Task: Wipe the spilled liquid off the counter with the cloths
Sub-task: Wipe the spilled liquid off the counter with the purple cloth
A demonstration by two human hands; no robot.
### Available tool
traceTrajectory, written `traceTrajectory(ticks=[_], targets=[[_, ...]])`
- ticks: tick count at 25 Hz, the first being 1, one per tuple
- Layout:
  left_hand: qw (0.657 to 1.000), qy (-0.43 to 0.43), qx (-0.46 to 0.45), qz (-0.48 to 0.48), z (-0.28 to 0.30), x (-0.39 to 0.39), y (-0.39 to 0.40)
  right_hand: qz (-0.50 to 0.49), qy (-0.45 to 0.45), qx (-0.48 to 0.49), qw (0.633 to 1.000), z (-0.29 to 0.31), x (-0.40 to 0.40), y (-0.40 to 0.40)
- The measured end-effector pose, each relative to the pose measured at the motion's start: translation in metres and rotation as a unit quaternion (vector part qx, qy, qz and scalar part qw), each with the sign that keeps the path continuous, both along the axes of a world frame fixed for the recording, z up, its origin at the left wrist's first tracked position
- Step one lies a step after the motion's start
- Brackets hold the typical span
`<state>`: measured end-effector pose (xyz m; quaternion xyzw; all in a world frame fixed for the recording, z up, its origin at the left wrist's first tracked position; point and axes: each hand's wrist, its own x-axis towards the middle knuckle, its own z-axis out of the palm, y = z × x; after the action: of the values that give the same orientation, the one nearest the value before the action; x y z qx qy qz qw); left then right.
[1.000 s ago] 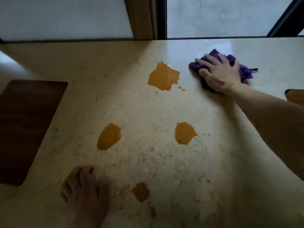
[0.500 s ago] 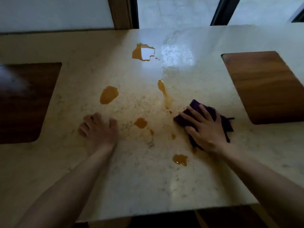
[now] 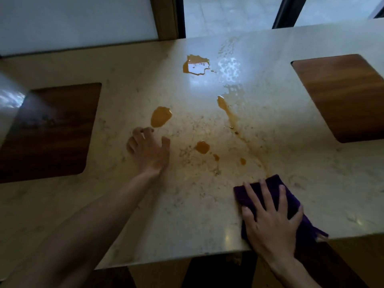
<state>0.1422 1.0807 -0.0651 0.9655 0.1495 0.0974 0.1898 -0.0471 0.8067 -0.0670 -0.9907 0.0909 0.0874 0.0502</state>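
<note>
Orange liquid lies in patches on the pale stone counter (image 3: 187, 215): a far puddle (image 3: 196, 65), a left puddle (image 3: 160, 116), a small puddle (image 3: 202, 146) and a thin smeared streak (image 3: 227, 113). My right hand (image 3: 270, 221) presses flat on a purple cloth (image 3: 291, 201) at the counter's near edge; one cloth corner hangs over the edge. My left hand (image 3: 148, 149) rests on the counter with fingers spread, holding nothing, just below the left puddle.
Two dark wooden insets sit in the counter, a left inset (image 3: 47, 132) and a right inset (image 3: 342, 96). A wet sheen (image 3: 228, 69) glints beside the far puddle. Wall and window frames stand behind the counter's far edge.
My right hand has dragged the purple cloth from the far side back to the near edge, smearing one puddle into a streak. The small drop near the front edge is gone.
</note>
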Motion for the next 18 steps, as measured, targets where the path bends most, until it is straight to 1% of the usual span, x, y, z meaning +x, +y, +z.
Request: traceTrajectory(ticks=[2,4,6,8,9,10,12,16,18], targets=[[0.998,-0.033,0.030,-0.051,0.002,0.037,0.020,0.006,-0.011,-0.014,1.000,-0.005,0.019,0.009],[0.996,-0.028,0.057,-0.058,0.004,0.090,0.042,0.004,-0.016,-0.015,1.000,-0.008,0.046,0.019],[0.995,0.033,0.080,-0.046,0.008,0.144,0.060,0.000,-0.028,-0.013,1.000,-0.009,0.080,0.023],[0.986,0.132,0.084,-0.055,0.006,0.194,0.076,-0.005,-0.032,-0.008,0.999,-0.010,0.130,0.019],[0.981,0.165,0.087,-0.053,0.002,0.212,0.084,-0.009,-0.034,-0.004,0.999,-0.010,0.159,0.014],[0.978,0.176,0.099,-0.045,-0.002,0.219,0.092,-0.014,-0.049,-0.003,0.999,-0.008,0.187,0.008],[0.978,0.163,0.126,-0.038,-0.013,0.229,0.102,-0.030,-0.081,-0.003,0.996,-0.005,0.256,-0.009],[0.981,0.117,0.149,-0.036,-0.028,0.227,0.106,-0.106,-0.041,0.046,0.992,0.000,0.419,-0.040],[0.983,0.115,0.139,-0.045,-0.025,0.230,0.108,-0.117,-0.055,0.051,0.990,0.000,0.495,-0.045]])
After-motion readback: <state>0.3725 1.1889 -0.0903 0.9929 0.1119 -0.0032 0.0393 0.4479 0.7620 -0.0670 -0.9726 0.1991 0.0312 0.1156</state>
